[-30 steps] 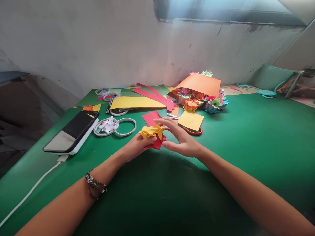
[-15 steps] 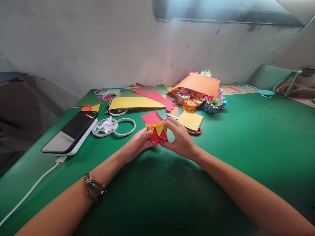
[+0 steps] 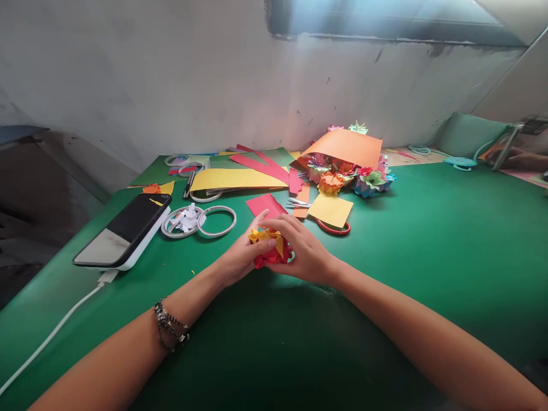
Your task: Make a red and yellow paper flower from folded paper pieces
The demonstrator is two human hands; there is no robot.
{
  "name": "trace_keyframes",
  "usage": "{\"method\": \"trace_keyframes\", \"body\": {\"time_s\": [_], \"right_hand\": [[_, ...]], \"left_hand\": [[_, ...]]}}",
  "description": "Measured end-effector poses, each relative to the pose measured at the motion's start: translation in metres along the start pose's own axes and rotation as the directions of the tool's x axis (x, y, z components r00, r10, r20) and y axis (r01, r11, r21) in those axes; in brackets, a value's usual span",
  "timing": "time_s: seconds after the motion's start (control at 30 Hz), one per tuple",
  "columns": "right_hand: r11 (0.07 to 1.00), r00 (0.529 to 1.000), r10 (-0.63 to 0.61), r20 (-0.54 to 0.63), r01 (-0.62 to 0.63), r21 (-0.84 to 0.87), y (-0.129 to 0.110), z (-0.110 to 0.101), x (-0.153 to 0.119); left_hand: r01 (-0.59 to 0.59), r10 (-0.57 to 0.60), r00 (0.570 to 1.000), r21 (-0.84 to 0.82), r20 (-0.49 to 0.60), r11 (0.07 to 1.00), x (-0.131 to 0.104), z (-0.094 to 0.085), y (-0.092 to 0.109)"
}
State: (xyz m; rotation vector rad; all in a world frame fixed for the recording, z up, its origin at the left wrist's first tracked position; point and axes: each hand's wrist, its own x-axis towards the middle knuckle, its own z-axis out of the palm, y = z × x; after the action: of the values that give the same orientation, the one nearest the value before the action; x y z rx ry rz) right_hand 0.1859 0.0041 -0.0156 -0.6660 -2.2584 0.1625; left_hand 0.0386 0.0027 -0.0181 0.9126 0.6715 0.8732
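Near the left edge of the tabletop (image 3: pixel 428 245), a phone (image 3: pixel 122 228) is set, with two rings (image 3: pixel 217 235) laid to its right. The paper cup (image 3: pixel 279 254) is clasped on its left side by the left hand (image 3: pixel 240 260), the thumb laid across its front. It is held directly between the palms, well in from that edge, neither hand being nearer; yellow is seen above red, and no long axis can be made out. Its right side is gripped by the right hand (image 3: pixel 307 251), fingers arched over the top.
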Motion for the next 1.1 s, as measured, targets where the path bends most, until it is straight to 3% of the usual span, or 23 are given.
{"method": "trace_keyframes", "body": {"time_s": [0.47, 0.57, 0.67, 0.83, 0.97, 1.1], "right_hand": [[0.979, 0.998, 0.065, -0.012, -0.061, 0.194, 0.001, -0.003, 0.0], [0.988, 0.998, 0.063, -0.023, -0.059, 0.143, 0.002, -0.006, 0.0], [0.996, 0.996, 0.087, -0.028, -0.088, -0.027, 0.007, -0.008, 0.0], [0.983, 0.991, 0.112, 0.068, -0.1, -0.155, 0.011, -0.006, -0.002], [0.993, 0.991, 0.119, 0.063, -0.117, -0.025, 0.007, -0.007, -0.002], [0.912, 0.983, 0.166, 0.082, -0.185, 0.365, 0.004, -0.017, -0.001]], "left_hand": [[-0.033, 0.059, 0.979, -0.131, 0.195, 0.991, -0.001, -0.002, -0.002], [-0.042, 0.055, 0.988, -0.09, 0.147, 0.995, 0.001, -0.004, -0.002], [-0.067, 0.068, 0.995, -0.021, 0.067, 0.998, 0.003, -0.008, -0.003], [-0.069, 0.067, 0.998, 0.095, 0.021, 0.993, 0.005, -0.009, -0.004], [-0.065, 0.064, 0.997, 0.044, 0.038, 0.997, 0.004, -0.006, -0.002], [-0.043, 0.062, 0.984, -0.111, 0.169, 0.993, 0.003, -0.005, 0.002]]}}
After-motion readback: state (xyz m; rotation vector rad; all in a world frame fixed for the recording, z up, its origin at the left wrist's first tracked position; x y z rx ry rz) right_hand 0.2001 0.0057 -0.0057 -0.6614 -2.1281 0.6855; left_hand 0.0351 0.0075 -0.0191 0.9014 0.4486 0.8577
